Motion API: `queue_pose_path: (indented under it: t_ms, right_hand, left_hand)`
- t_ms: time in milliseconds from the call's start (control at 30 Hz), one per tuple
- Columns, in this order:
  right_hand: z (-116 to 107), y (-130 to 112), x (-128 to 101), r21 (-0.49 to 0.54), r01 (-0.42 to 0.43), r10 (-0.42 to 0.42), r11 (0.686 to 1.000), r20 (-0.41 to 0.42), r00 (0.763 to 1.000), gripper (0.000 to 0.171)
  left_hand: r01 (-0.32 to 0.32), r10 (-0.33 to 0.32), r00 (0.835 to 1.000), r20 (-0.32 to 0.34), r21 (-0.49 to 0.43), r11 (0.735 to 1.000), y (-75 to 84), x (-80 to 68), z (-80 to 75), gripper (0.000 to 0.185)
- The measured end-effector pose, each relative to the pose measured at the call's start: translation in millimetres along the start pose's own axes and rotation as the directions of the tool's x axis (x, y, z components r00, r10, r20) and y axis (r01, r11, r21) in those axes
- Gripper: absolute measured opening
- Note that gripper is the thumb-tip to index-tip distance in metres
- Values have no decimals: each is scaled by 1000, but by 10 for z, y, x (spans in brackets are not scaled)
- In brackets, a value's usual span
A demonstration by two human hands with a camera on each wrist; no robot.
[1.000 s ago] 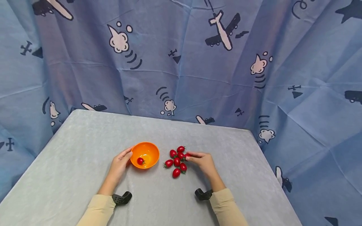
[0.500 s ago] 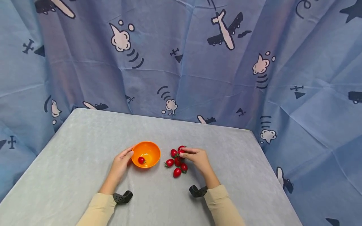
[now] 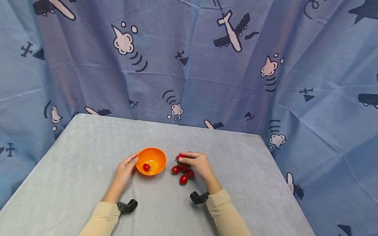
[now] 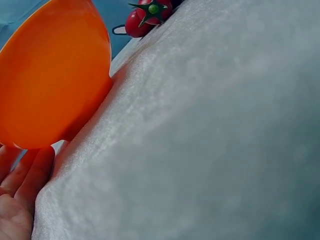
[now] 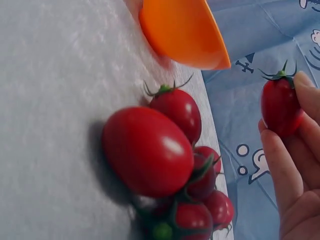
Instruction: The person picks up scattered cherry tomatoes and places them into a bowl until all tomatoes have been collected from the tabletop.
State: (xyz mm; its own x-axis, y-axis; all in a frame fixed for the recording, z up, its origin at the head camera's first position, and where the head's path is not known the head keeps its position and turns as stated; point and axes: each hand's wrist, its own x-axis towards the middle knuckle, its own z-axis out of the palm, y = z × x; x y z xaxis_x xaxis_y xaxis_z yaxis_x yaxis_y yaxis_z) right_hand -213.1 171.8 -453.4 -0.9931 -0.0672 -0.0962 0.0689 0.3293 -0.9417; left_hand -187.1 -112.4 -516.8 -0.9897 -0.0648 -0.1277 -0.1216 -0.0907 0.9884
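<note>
Head view, nearest first: two tan sleeves come in from 6 o'clock, each with a black wrist mount lying on the grey surface (image 3: 88,144). Just beyond them a loose cluster of cherry tomatoes (image 3: 183,173) lies on the surface, one red fruit at its near edge. The right hand (image 3: 198,163) sits over the far side of that cluster, its fingers (image 5: 280,165) curled and pinching a single tomato (image 3: 179,158); the right wrist view shows this fruit lifted clear of the pile, stem end pointing away from the palm, long axis running along the fingertips. The orange bowl (image 3: 151,161) lies at about 9 o'clock from the pinched tomato, near but not touching, with one tomato in the bowl (image 3: 146,167). The left hand (image 3: 125,172) rests at the bowl's 9 o'clock side, fingers straight and touching its outer wall. Farthest back hangs a blue curtain (image 3: 206,65) printed with aeroplanes.
</note>
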Motion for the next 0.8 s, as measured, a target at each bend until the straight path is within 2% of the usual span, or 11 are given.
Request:
queue_pose_path:
  t_ms: [167,300,433,633,800]
  right_hand:
    - [18,-12,13,44,-18,17,999,33,999,34]
    - [27,-38,32,29,-31,30,999,27,999,32]
    - [76,-85,69,16,-23,22,1000,31,999,31]
    - [162,-193,40,40,-1,-1,999,39,999,30]
    - [240,-176,70,13,11,-12,1000,38,999,30]
  left_hand:
    - [1,-1,1000,13,5,1000,-3,-7,35,47]
    - [-8,8,1000,12,0,1000,-7,10,70,47]
    - [-3,3,1000,-11,9,1000,8,24,46,45]
    - [13,-13,1000,-3,17,1000,40,0,8,45]
    - [14,-14,1000,-4,18,1000,32,-12,-5,46]
